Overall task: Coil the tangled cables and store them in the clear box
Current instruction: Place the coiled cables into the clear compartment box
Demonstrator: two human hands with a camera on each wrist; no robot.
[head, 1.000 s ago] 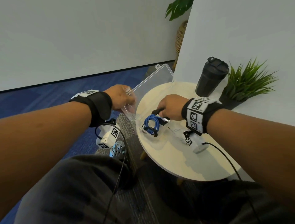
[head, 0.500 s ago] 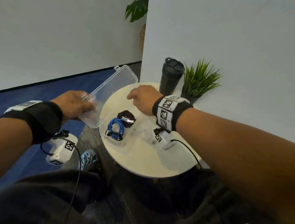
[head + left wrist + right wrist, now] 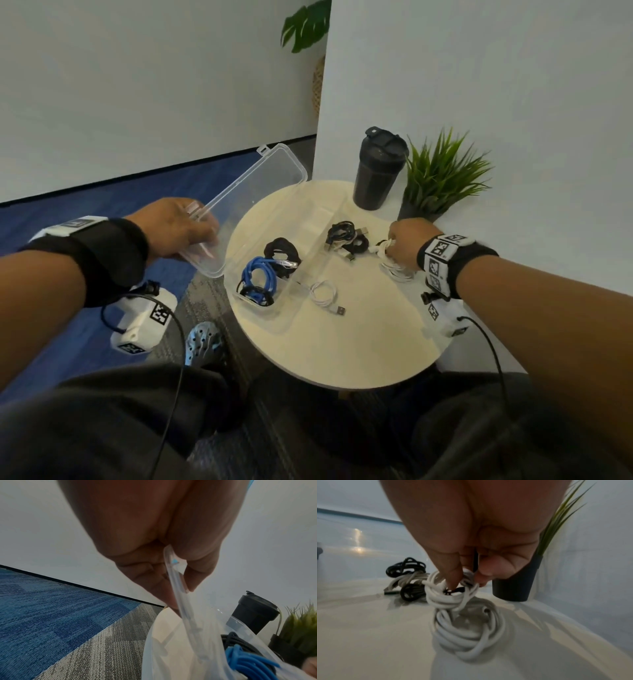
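The clear box (image 3: 274, 313) sits open on the round table (image 3: 342, 353). A blue coiled cable (image 3: 258, 277) and a black coil (image 3: 282, 250) lie inside it. My left hand (image 3: 178, 229) grips the near edge of the raised lid (image 3: 253, 192), and the left wrist view shows the lid edge (image 3: 175, 582) pinched between thumb and fingers. My right hand (image 3: 406, 240) is at the table's right side. There it pinches the top loops of a white cable bundle (image 3: 464, 622). A tangle of black and white cables (image 3: 346, 240) lies just left of that hand.
A small white cable (image 3: 323, 294) lies by the box's right side. A black tumbler (image 3: 376, 171) and a potted grass plant (image 3: 435, 178) stand at the table's back edge against a white wall. Blue and grey carpet lies to the left.
My right hand has left the black coil in the box and moved right to take hold of the white cable bundle. My left hand still holds the lid.
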